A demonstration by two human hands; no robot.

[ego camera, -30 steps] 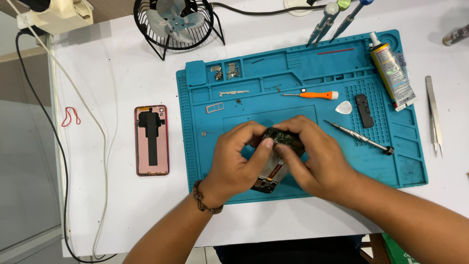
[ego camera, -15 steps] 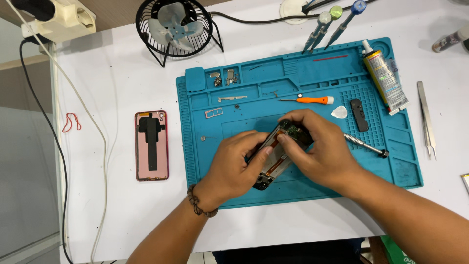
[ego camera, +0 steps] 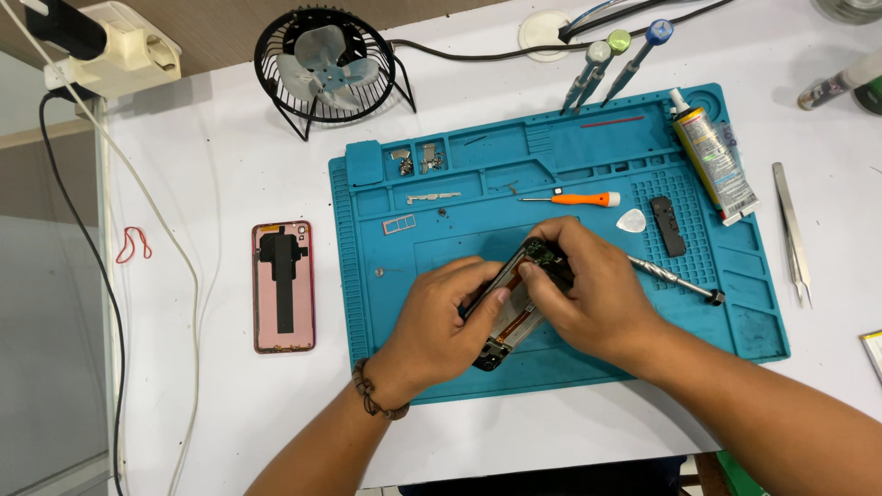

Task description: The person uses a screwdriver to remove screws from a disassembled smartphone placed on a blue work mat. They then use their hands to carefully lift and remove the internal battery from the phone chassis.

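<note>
An opened black smartphone body with exposed copper-coloured parts (ego camera: 511, 317) lies tilted at the middle of the teal silicone repair mat (ego camera: 570, 372), raised on one long edge between both hands. The left hand (ego camera: 441, 321) has its grip clamped on the phone's left edge, fingers curled round it. The right hand (ego camera: 588, 289) covers the phone's upper end, its grip closed on that end with the thumb pressing the inner side.

On the mat, just above the phone, lie an orange-handled small screwdriver (ego camera: 579, 198) and a white triangular pick (ego camera: 631, 220); right of the phone rests a silver metal driver shaft (ego camera: 675, 279). A glue tube with a black nozzle (ego camera: 712, 161) lies at the mat's upper right corner. Left of the mat, on the white table (ego camera: 220, 184), sits a pink phone back cover (ego camera: 283, 286). A small black desk fan (ego camera: 323, 64) stands above the mat.
</note>
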